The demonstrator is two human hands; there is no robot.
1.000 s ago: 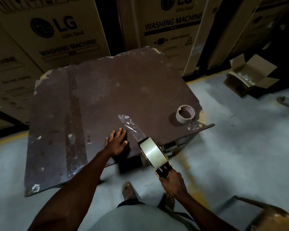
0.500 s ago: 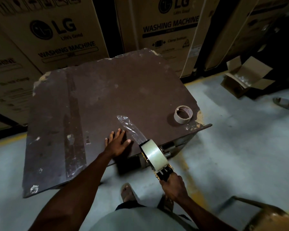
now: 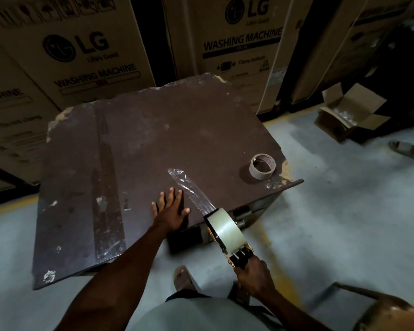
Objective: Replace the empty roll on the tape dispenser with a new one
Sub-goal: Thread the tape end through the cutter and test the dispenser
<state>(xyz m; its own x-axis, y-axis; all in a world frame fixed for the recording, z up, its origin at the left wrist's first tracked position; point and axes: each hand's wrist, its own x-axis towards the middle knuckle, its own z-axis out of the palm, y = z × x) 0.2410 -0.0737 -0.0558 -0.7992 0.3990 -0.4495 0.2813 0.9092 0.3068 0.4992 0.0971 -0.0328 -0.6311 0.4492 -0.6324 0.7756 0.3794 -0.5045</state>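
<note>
Left hand lies flat, fingers straight and spread, pressing the dark brown, scuffed, chipped-edged bench near its front edge; it holds nothing. Just right of it, a strip of clear glossy tape, wrinkled at the far end, is stuck to the bench top and runs back to the full, pale, smooth new tape roll mounted on the handheld tape dispenser. Right hand has a clenched grip round the dispenser's black handle, off the bench's front edge. The spent brown cardboard core ring sits by the chipped right corner, well apart.

Risks, my read:
- Pulling without tilting the cutter in: film stretches instead of cutting.
- Strip peels off the dusty, rough top.
- Slack film folds onto itself.
- Core sits near the edge; a bump drops it.
</note>
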